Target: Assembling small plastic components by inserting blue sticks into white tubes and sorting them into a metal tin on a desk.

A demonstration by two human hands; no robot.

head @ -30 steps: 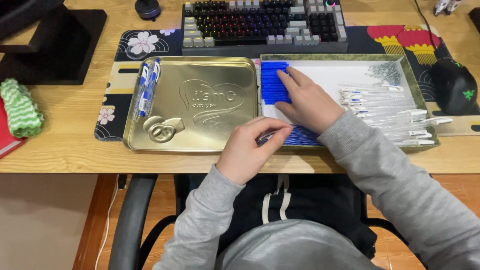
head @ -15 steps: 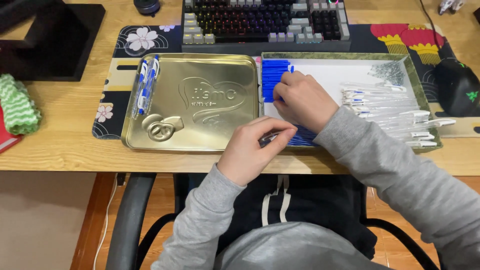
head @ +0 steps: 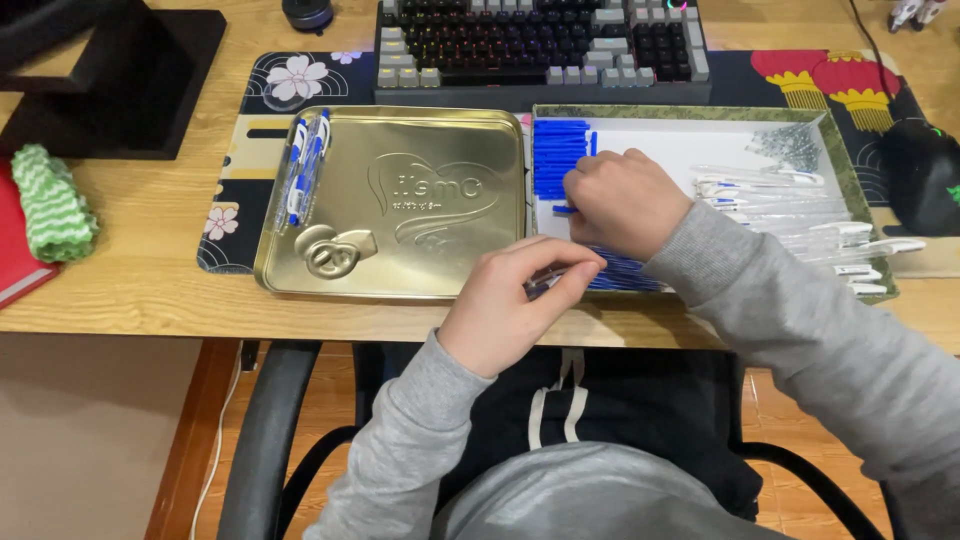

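Observation:
My left hand (head: 510, 300) is curled at the desk's front edge, fingers pinched on a clear pen barrel (head: 543, 283). My right hand (head: 620, 200) rests in the white tray (head: 690, 140), fingertips closed over a row of blue pen parts (head: 558, 160); one blue piece sits under the fingers, but whether it is gripped I cannot tell. More blue parts (head: 625, 270) lie beneath the wrist. Clear pen barrels with white clips (head: 790, 215) fill the tray's right side. A gold tin lid (head: 400, 200) lies to the left, with assembled blue pens (head: 303, 165) on its left rim.
A keyboard (head: 540, 40) lies behind the tray on a dark patterned desk mat (head: 270, 90). A black mouse (head: 920, 160) sits at the right, small springs (head: 795, 145) in the tray's far right corner. A monitor base (head: 110, 80) and green knitted cloth (head: 50, 205) are left.
My right hand has slid up and left along the blue parts toward the tray's far left corner. My left hand has stayed put with the barrel.

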